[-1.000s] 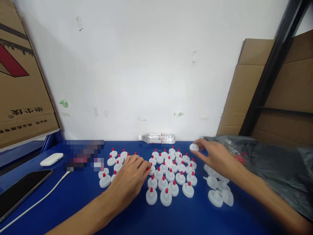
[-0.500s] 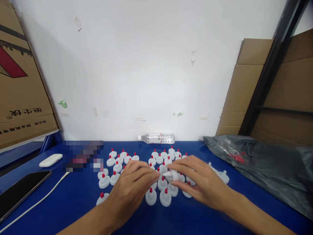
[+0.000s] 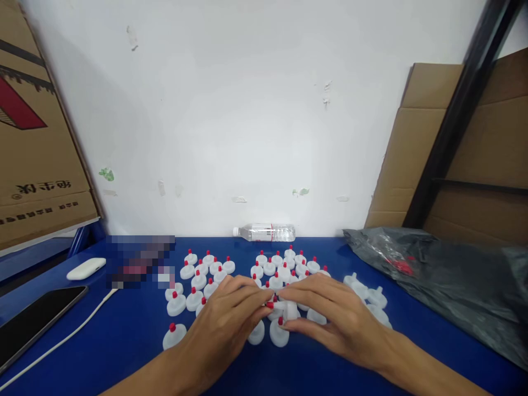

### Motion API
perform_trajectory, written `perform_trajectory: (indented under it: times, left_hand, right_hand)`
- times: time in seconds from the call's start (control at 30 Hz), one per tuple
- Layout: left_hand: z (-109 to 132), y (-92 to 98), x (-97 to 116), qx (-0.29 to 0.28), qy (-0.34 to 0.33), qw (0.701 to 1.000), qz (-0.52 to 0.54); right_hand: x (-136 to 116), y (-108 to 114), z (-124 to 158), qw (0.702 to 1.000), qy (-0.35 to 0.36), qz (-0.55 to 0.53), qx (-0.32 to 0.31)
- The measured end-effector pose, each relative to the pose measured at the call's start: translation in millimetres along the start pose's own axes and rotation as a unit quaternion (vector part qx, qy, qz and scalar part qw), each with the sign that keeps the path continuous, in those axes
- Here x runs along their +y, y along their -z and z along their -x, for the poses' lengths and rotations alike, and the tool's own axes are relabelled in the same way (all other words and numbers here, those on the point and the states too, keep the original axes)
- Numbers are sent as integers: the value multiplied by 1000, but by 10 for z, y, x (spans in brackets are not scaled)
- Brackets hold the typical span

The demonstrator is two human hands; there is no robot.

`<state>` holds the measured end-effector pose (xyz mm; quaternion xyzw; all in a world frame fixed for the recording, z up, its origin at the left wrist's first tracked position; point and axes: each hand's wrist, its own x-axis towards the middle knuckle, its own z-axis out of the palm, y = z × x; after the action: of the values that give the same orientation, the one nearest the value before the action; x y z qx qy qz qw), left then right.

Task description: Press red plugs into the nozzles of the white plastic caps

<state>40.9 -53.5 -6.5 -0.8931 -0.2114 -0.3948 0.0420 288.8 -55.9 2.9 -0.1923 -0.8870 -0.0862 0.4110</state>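
My right hand [image 3: 336,313] grips a white plastic nozzle cap [image 3: 291,309] between thumb and fingers, turned on its side with its spout to the left. At the spout's end, a small red tip cap [image 3: 270,304] is pinched by the fingertips of my left hand [image 3: 231,316]. Both hands are low over the blue table. Around and beneath them stand many white nozzle caps with red tips, such as one nozzle cap [image 3: 279,334] just below the held piece. Several nozzle caps without red tips [image 3: 377,297] lie right of my right hand.
A water bottle [image 3: 268,232] lies against the wall. On the right, a dark grey plastic bag [image 3: 449,280] bears a clear bag with red pieces [image 3: 402,266]. A phone [image 3: 39,324], white case [image 3: 86,269] and cable [image 3: 70,335] lie left. Cardboard [image 3: 416,148] leans behind.
Both hands have come slightly lower and closer to me with the nozzle cap. A red tip cap now shows at the spout's end, where the spout looked bare white before.
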Motion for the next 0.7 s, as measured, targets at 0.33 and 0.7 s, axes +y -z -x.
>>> perform_trajectory:
  times: [0.33,0.7]
  left_hand:
    - [-79,121,205,-59,33,996,54]
    - [-96,133,141,-82,-2,997,7]
  right_hand:
    - [-149,24,-30,998,31,21,59]
    - [-115,62,-61,993,68,90,11]
